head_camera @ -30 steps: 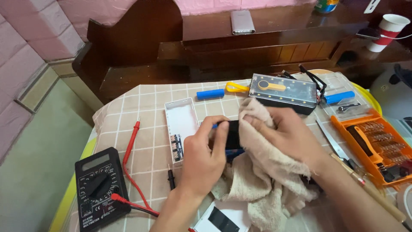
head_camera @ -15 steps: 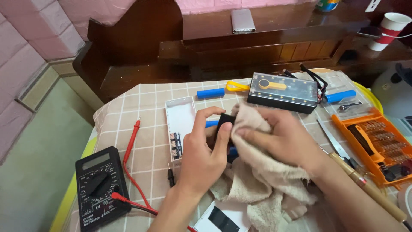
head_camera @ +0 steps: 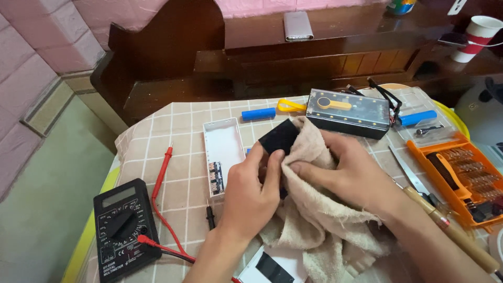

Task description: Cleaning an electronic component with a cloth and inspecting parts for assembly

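We look down on a worktop (head_camera: pixel 173 126) covered by a beige checked cloth, with a dark wooden bench (head_camera: pixel 209 57) standing beyond its far edge. In the middle lies a crumpled beige rag (head_camera: pixel 319 230), draped from the near edge up over a flat black rectangular block (head_camera: pixel 280 136). Our left hand (head_camera: pixel 251 194) has its grip closed on the block, thumb and fingers pinching its near lower edge so it stands tilted above the cloth. Our right hand (head_camera: pixel 351 173) grips shut on a fold of the rag, pressing it against the block's right side, so the block sits between both hands, just beyond the fingertips.

To the far right rests a dark rectangular case with a yellow fitting (head_camera: pixel 348 112), and right of the hands an orange tray of screwdriver bits (head_camera: pixel 461 173). A black multimeter (head_camera: pixel 123 225) with red leads lies near left. A white open plastic shell (head_camera: pixel 222 152) lies just left of the left hand. A blue cylindrical cell (head_camera: pixel 258 113) lies far behind it.
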